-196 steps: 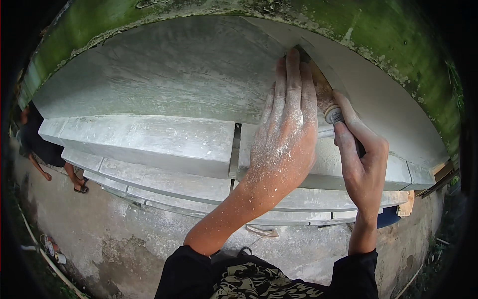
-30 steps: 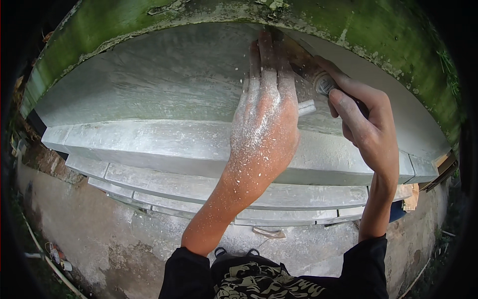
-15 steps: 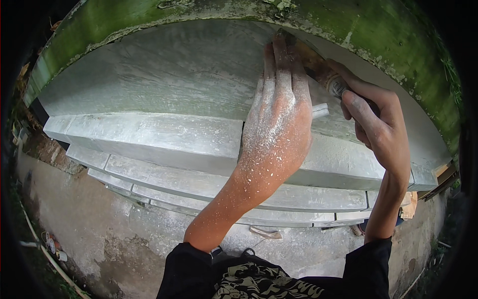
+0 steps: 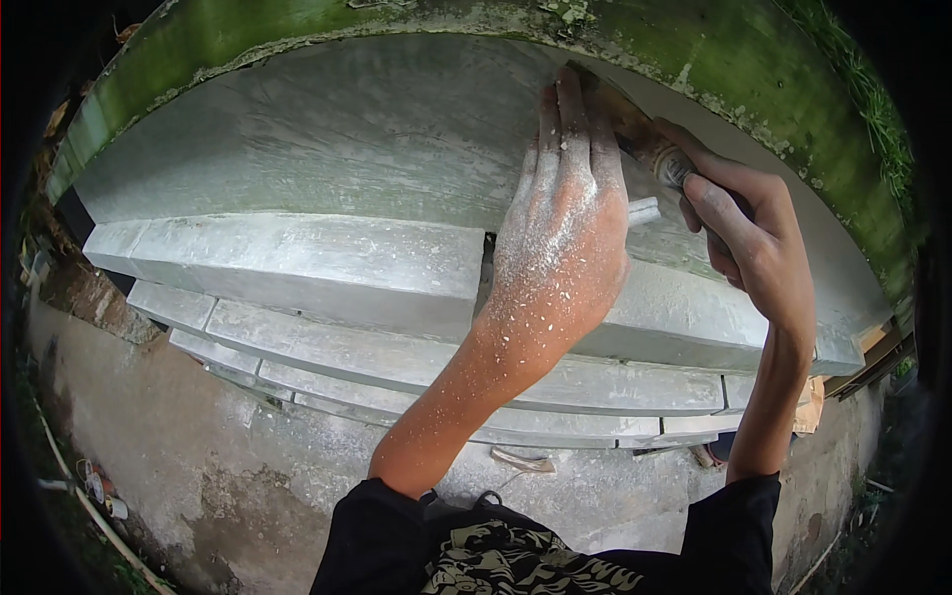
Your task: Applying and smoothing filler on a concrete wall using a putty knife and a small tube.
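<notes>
Light: diffuse daylight, brightest on top of the pale upper ledge (image 4: 307,244); ledge front softly shaded. Above ledge: grey panel (image 4: 347,139), dimmer; green beam (image 4: 754,74), strongly bowed by fisheye. Below ledge: concrete ground (image 4: 149,407), mid-toned. Beyond ledge ends: black vignette, detail soft.

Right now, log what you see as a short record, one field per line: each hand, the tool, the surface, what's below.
Right hand: curled around the tool's handle
Left hand: dusted white, fingers extended alongside the tool; contact unclear
Tool: brown, flat, scraper-like
Pale rod: juts out beside the left hand; its other end is hidden
Surface: grey wall
Below: tiered grey slabs, concrete ground
</notes>
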The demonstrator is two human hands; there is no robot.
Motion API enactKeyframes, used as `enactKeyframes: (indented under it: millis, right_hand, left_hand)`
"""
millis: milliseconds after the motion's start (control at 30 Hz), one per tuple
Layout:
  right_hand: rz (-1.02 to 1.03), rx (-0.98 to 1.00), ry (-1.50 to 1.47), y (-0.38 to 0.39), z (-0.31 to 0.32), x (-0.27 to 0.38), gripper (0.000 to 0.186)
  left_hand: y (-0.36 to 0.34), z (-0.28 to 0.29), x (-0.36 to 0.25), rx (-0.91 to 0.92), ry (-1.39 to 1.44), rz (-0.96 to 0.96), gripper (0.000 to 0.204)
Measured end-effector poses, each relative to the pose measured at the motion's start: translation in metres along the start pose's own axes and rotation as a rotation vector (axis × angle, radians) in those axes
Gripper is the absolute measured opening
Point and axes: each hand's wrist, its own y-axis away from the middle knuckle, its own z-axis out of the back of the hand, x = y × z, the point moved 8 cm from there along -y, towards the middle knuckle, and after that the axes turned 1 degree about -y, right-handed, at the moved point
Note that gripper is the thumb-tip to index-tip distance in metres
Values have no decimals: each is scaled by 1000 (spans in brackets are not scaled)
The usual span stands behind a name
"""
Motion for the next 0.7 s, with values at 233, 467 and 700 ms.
enactKeyframes:
  millis: [233, 467, 700]
  right_hand:
    - [0, 4, 7, 1, 4, 2, 47]
    - [15, 5, 11, -5, -9, 3, 47]
    - [68, -35, 37, -9, -10, 13, 47]
  left_hand:
    - [0, 1, 3, 10, -12, 4, 80]
    - [2, 3, 10, 13, -30, 33, 80]
    - [0, 7, 21, 64, -35, 50, 77]
